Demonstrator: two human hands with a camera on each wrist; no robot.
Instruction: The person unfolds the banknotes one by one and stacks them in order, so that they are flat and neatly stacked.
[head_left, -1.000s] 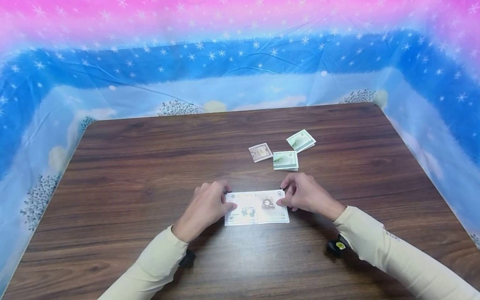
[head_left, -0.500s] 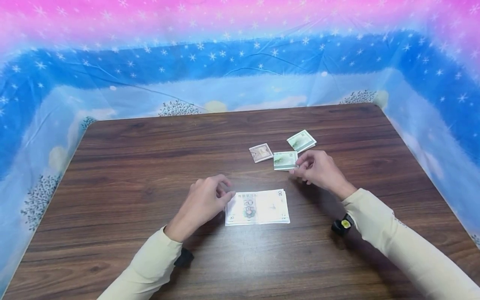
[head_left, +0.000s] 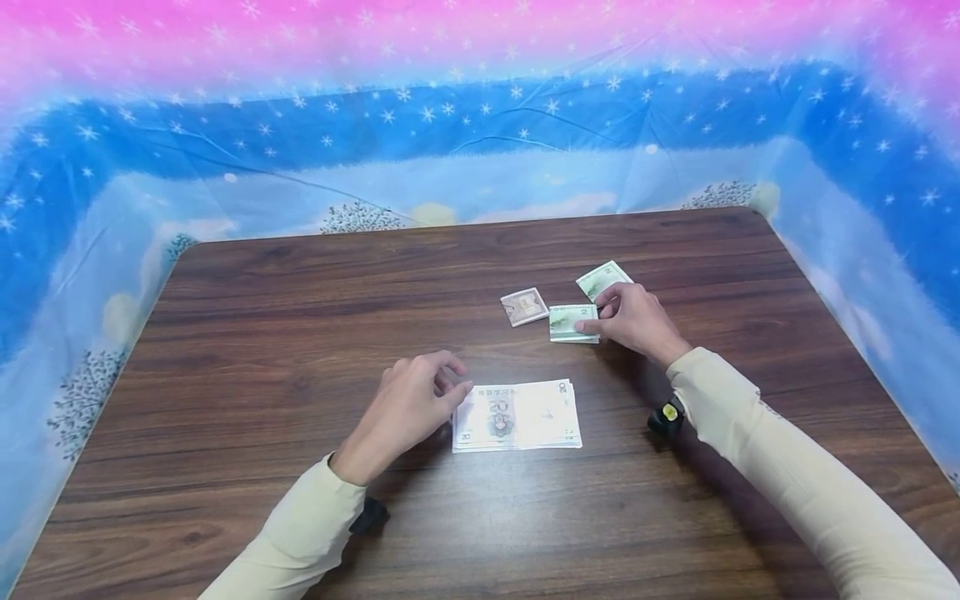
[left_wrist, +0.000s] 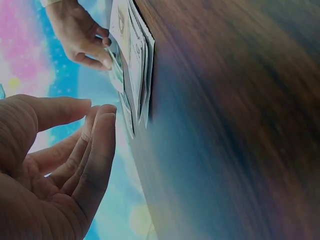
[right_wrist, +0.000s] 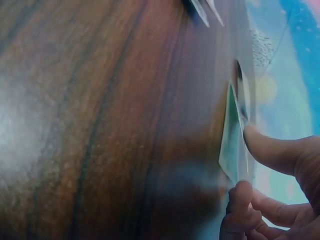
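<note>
Right hand [head_left: 637, 321] on one of two green notes [head_left: 564, 322]

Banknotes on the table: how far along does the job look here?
Apparently done: the stack of notes lies unfolded, its edges roughly aligned. In hand: the right hand pinches the nearer green note, which is folded. Probably left: the farther green note and the brown note, both lying folded and apart from the stack.

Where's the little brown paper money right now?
In the head view, the brown note lies on the table just left of the green note pinched by the right hand, and beyond the bigger stack of notes.
</note>
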